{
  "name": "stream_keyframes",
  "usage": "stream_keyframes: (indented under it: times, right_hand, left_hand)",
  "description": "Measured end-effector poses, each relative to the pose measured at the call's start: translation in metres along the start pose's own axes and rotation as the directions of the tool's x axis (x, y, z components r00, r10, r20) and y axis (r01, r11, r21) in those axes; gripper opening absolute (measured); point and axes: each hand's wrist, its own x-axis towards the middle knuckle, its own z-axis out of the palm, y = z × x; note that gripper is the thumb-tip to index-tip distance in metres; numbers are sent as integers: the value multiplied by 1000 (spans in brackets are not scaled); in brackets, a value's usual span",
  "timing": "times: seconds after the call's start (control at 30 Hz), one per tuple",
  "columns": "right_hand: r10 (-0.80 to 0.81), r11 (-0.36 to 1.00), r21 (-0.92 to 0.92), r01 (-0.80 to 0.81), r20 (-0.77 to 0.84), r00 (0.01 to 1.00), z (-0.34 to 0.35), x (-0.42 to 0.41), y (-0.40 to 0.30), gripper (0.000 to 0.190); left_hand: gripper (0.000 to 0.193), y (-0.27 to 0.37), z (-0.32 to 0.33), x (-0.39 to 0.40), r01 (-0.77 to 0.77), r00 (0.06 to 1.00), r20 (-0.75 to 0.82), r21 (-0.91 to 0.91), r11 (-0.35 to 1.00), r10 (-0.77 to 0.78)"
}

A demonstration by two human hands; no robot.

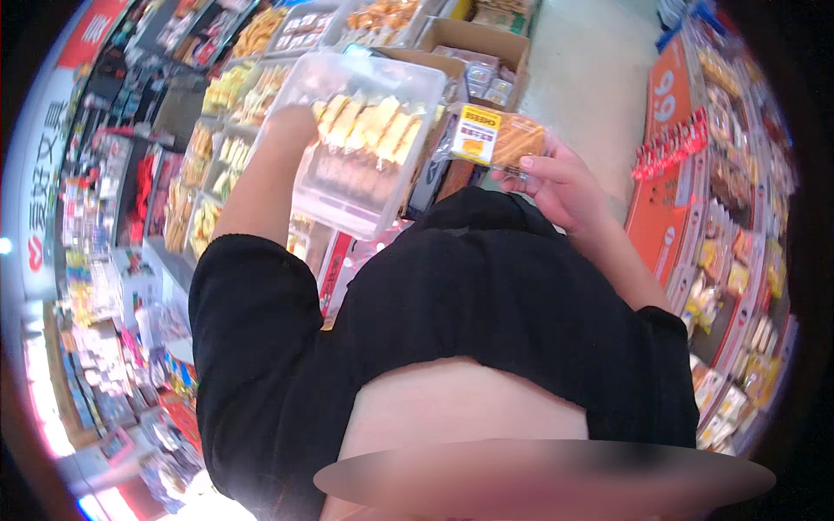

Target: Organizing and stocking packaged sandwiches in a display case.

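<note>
My right hand (554,179) grips a packaged cheese bread (518,140) in clear wrap with a yellow and white label. My left hand (293,127) reaches over the left side of a clear plastic bin (391,225); its fingers are largely hidden, so whether it holds anything does not show. Within the bin, a row of wrapped pale yellow pastries (368,127) lies behind a row of wrapped brownish ones (355,176). The held package is just right of the bin.
More bins of wrapped snacks (228,156) stand at the left. Behind the bin is an open cardboard box (482,36) with small packs. Shelves of packaged food (723,280) line the right side, beyond a strip of floor (580,78). Stocked racks (98,195) fill the far left.
</note>
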Motion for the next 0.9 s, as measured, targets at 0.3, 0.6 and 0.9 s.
stream_keyframes:
  times: [0.3,0.6,0.9]
  right_hand:
    - [-72,996,57,71,9,997,-14,-19,-11,56]
    - [-34,999,-36,35,21,999,-24,7,-6,53]
    - [158,984,-118,-135,214,964,3,50,-1,46]
  left_hand:
    - [28,-9,25,27,-2,1000,-10,66,998,3]
    - [15,-61,-10,-62,-238,904,-425,-587,774,-44]
    - [28,-6,1,-135,-282,954,-245,-541,-792,-172]
